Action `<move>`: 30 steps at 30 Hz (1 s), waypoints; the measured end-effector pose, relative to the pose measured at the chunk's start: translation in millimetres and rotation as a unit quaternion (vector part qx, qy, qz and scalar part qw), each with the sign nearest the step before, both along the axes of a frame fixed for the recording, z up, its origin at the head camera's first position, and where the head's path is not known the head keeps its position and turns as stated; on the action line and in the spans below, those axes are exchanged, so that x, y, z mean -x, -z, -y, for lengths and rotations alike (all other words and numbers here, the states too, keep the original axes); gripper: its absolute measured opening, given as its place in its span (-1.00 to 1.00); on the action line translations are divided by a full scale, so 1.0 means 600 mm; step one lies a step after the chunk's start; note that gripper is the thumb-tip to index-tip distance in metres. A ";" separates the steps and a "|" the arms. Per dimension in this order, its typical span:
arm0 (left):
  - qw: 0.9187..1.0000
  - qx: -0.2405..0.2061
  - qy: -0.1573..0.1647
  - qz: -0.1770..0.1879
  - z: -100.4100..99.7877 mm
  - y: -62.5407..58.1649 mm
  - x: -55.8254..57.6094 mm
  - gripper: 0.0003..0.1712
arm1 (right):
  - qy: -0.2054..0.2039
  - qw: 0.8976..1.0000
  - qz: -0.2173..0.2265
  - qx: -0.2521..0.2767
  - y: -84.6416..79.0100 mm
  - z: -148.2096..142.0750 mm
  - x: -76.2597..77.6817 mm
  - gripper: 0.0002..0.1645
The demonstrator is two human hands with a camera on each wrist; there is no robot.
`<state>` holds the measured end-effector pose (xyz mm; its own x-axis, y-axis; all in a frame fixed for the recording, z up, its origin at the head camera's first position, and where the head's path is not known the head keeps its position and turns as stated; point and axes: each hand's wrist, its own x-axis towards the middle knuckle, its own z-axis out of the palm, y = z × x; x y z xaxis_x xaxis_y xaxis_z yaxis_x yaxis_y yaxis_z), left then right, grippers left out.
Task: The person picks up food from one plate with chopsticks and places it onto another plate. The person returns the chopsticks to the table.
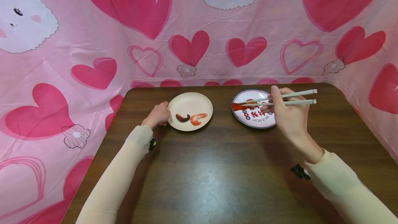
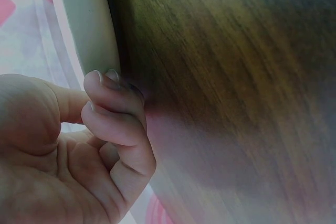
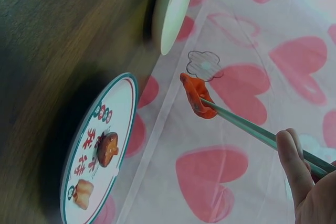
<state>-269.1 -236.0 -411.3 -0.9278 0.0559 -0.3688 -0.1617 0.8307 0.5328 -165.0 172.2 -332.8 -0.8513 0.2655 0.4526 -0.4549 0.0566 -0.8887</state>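
Resting on the table (image 1: 202,182) are a cream plate (image 1: 186,102) at eleven o'clock and a printed plate (image 1: 247,95) at one. The left hand (image 1: 159,115) pinches the cream rim; the right hand (image 1: 289,117) pinches chopsticks (image 1: 300,102), holding a red food piece (image 1: 238,107) above the printed plate's nine-o'clock edge. Light, even pressure should prevent slipping. Red lettering (image 1: 253,114) includes 我; curved print is illegible.

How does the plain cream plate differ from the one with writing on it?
The cream plate is plain; the patterned plate is white with printed characters. The cream plate holds a shrimp and a dark curled piece; the patterned plate holds a brown piece and a paler one. The left hand pinches the cream plate's edge; neither hand grips the patterned plate. Both are round and sit on the table.
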 end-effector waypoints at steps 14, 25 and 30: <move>1.000 -0.002 0.002 0.000 0.002 0.001 -0.001 -0.60 | -0.004 0.999 -0.015 -0.033 0.002 0.031 0.007 -0.61; 1.000 -0.006 0.004 0.000 0.004 0.007 0.001 -0.56 | -0.010 0.998 -0.023 -0.053 0.003 0.052 0.010 -0.59; 1.000 -0.010 0.001 0.002 0.002 0.006 0.002 -0.55 | -0.024 0.998 -0.029 -0.042 0.005 0.060 0.016 -0.60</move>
